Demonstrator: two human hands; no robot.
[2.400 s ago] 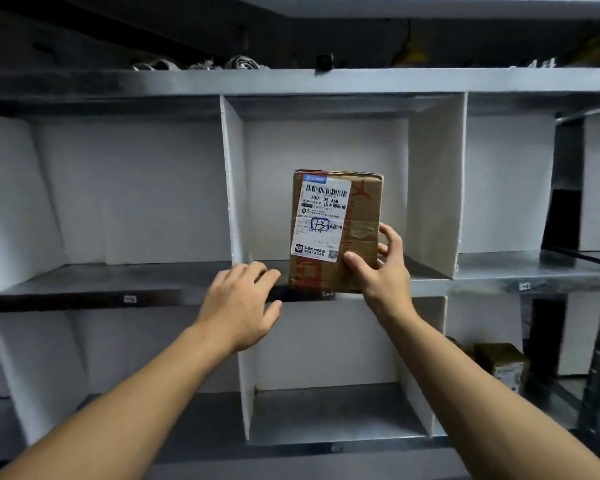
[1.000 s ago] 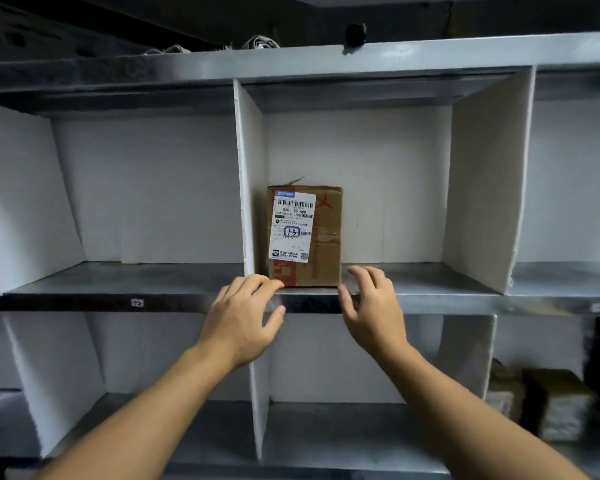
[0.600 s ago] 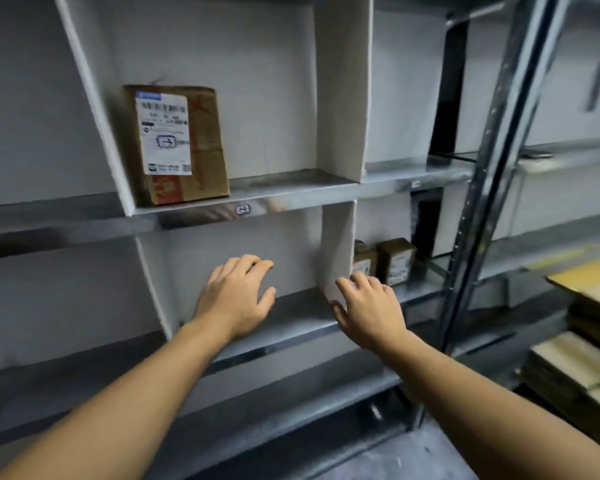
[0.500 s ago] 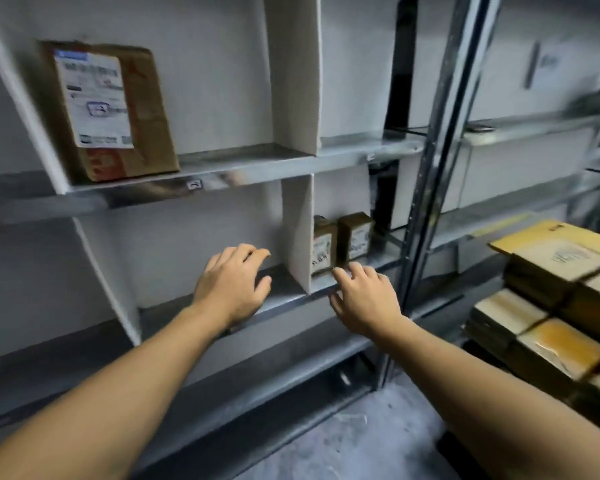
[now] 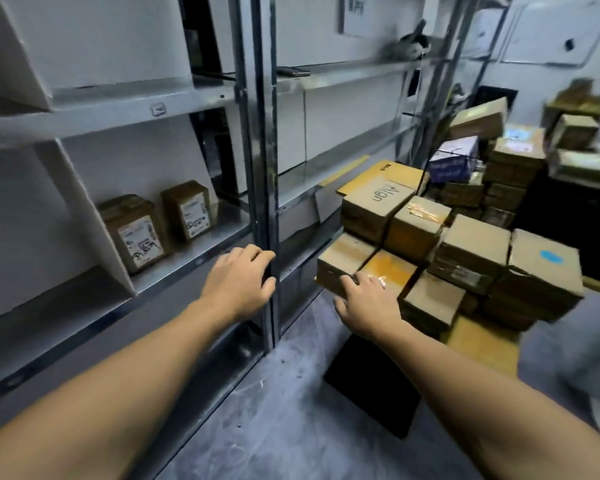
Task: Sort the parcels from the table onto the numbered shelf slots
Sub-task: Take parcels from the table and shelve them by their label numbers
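Right grip [image 5: 364,303] slack by brown taped parcels [image 5: 413,230]; left grip [image 5: 239,282] slack.

The right hand [image 5: 364,303] has let go of the labelled parcel it was standing in the shelf slot, and that parcel has slipped out of sight as the person swung round to the right. Both hands have come down empty. The left hand [image 5: 238,282] is now in front of the shelf's steel upright [image 5: 262,133], and the right is at the near edge of the stacked parcels [image 5: 413,230] on the worktop [image 5: 482,344].

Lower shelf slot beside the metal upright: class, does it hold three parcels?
No, only two stand there: a larger parcel and a smaller parcel, side by side on the lower shelf.
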